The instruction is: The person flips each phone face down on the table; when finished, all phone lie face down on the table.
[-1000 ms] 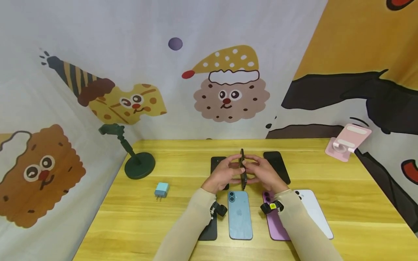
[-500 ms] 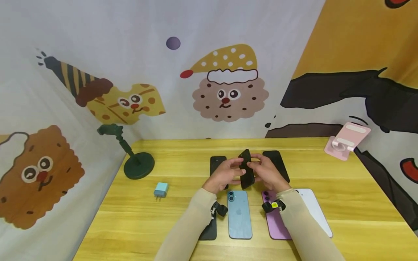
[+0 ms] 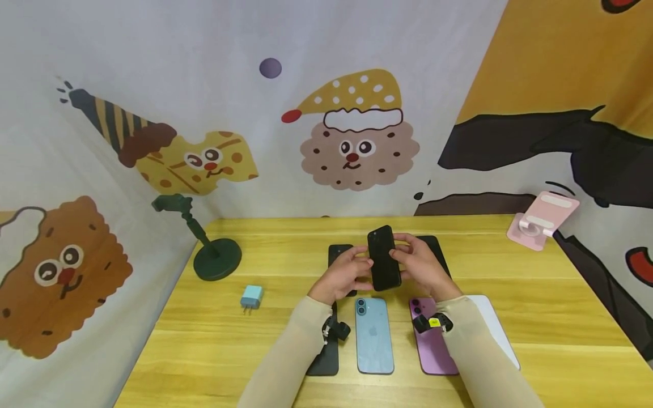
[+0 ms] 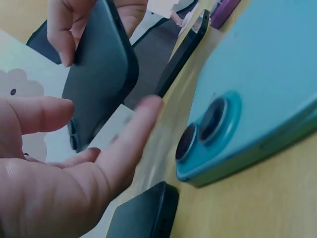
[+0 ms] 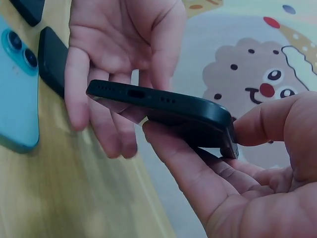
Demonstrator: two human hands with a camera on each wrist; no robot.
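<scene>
My right hand (image 3: pixel 419 265) holds a black phone (image 3: pixel 384 259) by its right edge, pinched between thumb and fingers, raised above the table with its back and camera corner facing the head camera. In the right wrist view the charging port edge of that phone (image 5: pixel 148 94) shows. Close to its left edge, my left hand (image 3: pixel 343 276) has its fingers spread and loosely bent. The left wrist view shows a gap between the phone (image 4: pixel 101 74) and the left thumb and fingers. Just below both hands lies a light blue phone (image 3: pixel 374 340), camera side up.
Dark phones lie at back left (image 3: pixel 339 254), back right (image 3: pixel 436 249) and under the left forearm (image 3: pixel 325 361). A purple phone (image 3: pixel 437 354) and a white one (image 3: pixel 494 328) lie by the right forearm. A green stand (image 3: pixel 216 259), blue charger (image 3: pixel 252 297) and pink stand (image 3: pixel 543 218) surround them.
The black phone has turned from edge-on to show its broad back. My right hand has shifted slightly right, and my left hand has drawn a little left, off the phone.
</scene>
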